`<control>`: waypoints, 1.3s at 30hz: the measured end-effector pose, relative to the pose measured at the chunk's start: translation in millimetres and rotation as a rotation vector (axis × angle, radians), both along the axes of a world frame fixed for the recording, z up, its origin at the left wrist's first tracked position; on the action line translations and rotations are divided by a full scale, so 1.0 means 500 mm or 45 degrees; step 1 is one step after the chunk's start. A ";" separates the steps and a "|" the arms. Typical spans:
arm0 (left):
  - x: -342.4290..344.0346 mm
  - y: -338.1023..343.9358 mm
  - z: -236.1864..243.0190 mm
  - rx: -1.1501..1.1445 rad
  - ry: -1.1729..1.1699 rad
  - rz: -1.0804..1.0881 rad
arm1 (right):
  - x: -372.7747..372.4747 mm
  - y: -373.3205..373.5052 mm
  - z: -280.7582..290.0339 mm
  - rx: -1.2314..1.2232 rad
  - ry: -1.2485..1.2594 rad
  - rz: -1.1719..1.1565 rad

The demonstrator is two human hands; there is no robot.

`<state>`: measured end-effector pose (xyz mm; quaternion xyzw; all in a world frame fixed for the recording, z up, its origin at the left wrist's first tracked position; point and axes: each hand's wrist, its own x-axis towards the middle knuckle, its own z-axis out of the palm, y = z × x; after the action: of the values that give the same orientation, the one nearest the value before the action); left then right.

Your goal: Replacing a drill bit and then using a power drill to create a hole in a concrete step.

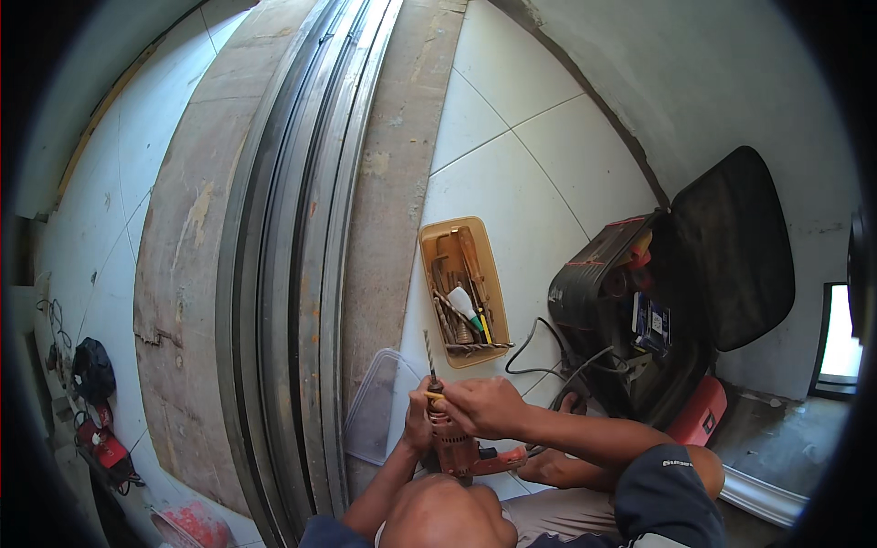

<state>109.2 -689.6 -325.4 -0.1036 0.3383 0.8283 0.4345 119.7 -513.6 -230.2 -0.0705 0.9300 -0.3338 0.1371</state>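
Near the bottom middle: an orange drill point(454, 445) stands up over the white floor tiles point(512, 196).
Drill bit point(429, 354): long and thin, points up and away.
Right hand point(481, 406): closed on the top of the drill, nearest the bit.
Left hand point(418, 426): wrapped around the drill's body.
Just past the bit: a tan tool tray point(437, 239).
Right side: a black tool bag point(585, 283).

A home under renovation: white tiled floor point(512, 201), bare metal door track point(301, 228), tool tray point(463, 290), open tool bag point(658, 320).
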 end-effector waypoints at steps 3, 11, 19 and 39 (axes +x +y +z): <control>-0.010 -0.007 -0.010 0.181 -0.310 0.070 | -0.023 0.031 -0.013 -0.009 -0.147 -0.212; -0.036 -0.027 -0.033 -0.098 -0.034 -0.023 | 0.021 0.205 0.016 0.067 0.029 -0.686; -0.005 0.031 0.020 0.113 -0.159 -0.219 | 0.283 0.624 0.234 0.745 -0.352 -1.092; -0.253 0.102 0.432 -0.700 0.580 -0.183 | 0.349 0.495 0.051 -1.476 -0.505 -2.046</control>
<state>-17.3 -638.4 -109.6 -0.0054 0.6428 0.6755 0.3612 294.2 -266.0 -204.5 0.5777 0.3569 -0.7334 -0.0316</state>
